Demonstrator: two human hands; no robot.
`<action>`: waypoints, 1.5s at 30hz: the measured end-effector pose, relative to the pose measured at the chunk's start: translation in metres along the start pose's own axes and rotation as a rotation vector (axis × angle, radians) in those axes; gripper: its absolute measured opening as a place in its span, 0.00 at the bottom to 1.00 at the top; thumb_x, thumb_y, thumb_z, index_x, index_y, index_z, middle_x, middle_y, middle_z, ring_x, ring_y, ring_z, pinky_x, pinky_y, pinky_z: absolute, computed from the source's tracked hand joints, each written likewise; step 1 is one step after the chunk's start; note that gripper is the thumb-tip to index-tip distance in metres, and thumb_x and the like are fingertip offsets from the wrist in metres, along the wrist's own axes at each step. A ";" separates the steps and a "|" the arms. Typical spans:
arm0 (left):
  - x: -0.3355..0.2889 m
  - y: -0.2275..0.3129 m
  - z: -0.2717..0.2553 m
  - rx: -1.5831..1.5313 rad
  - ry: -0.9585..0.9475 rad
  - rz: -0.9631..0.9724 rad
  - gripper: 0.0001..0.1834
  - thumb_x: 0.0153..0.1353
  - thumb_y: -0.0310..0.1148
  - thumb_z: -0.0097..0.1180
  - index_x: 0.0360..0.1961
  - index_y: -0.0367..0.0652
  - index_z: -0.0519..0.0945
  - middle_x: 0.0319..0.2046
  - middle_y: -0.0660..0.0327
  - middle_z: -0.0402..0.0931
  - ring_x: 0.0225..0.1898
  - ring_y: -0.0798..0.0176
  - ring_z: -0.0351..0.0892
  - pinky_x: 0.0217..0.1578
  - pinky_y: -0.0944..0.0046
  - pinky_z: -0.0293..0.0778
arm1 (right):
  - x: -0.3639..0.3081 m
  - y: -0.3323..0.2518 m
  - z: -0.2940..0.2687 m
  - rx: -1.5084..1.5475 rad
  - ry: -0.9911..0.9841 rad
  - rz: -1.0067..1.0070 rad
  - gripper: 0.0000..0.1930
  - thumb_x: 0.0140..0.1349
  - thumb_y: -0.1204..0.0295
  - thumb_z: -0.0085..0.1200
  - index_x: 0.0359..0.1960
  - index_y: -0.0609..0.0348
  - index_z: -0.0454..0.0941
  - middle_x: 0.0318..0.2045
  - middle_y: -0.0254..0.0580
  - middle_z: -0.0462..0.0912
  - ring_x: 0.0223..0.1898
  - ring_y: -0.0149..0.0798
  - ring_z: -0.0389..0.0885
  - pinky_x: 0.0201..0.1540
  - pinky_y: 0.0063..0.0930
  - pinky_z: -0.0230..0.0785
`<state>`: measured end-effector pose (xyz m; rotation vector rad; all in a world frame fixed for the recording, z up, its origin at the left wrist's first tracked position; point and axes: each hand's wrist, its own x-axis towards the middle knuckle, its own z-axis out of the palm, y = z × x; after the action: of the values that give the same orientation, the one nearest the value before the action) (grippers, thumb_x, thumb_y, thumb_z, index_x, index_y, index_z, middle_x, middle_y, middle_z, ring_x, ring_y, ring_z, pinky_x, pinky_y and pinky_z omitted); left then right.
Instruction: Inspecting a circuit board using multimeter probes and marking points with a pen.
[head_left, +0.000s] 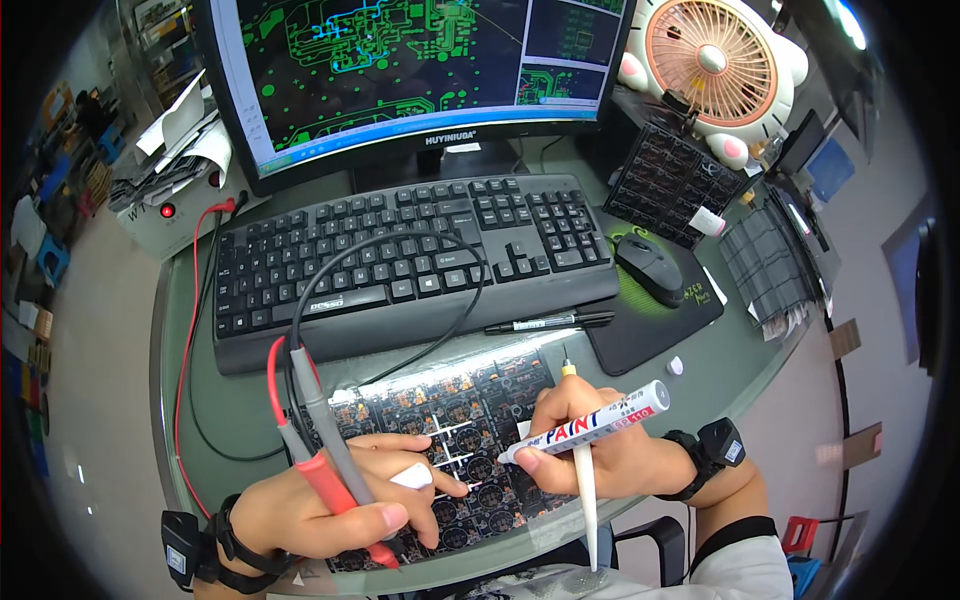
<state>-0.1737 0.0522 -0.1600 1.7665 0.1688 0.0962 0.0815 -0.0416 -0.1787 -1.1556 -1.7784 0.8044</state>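
Note:
My left hand (290, 505) is closed around a red test probe (330, 485) and a grey test probe (335, 440). Its fingertips rest on a panel of dark circuit boards (455, 525), and something small and white (412, 476) shows at the fingers. In my right hand (625, 465) is a white paint marker (585, 432), its tip pointing left just over the panel. The same hand also grips a slim white tool (586, 500) with a yellow collar and a thin needle-like end. White lines (455, 460) cross the boards between my hands.
A black keyboard (400, 255) lies beyond the panel, below a monitor (400, 80). A black pen (550, 322), mouse (650, 268) and small white cap (675, 366) are nearby. Probe leads loop over the keyboard to a box (150, 225). A fan (712, 60) stands far right.

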 end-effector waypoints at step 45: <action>-0.095 0.000 0.004 -0.257 1.145 -0.408 0.17 0.68 0.40 0.48 0.38 0.34 0.77 0.20 0.68 0.62 0.12 0.76 0.57 0.18 0.70 0.71 | 0.018 -0.025 -0.042 0.444 0.174 0.193 0.10 0.61 0.71 0.57 0.35 0.61 0.68 0.27 0.39 0.79 0.30 0.27 0.81 0.34 0.20 0.76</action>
<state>-0.2663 0.0325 -0.1583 1.2067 1.2664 0.7880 0.1060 -0.0312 -0.1335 -1.0672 -1.2731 1.1108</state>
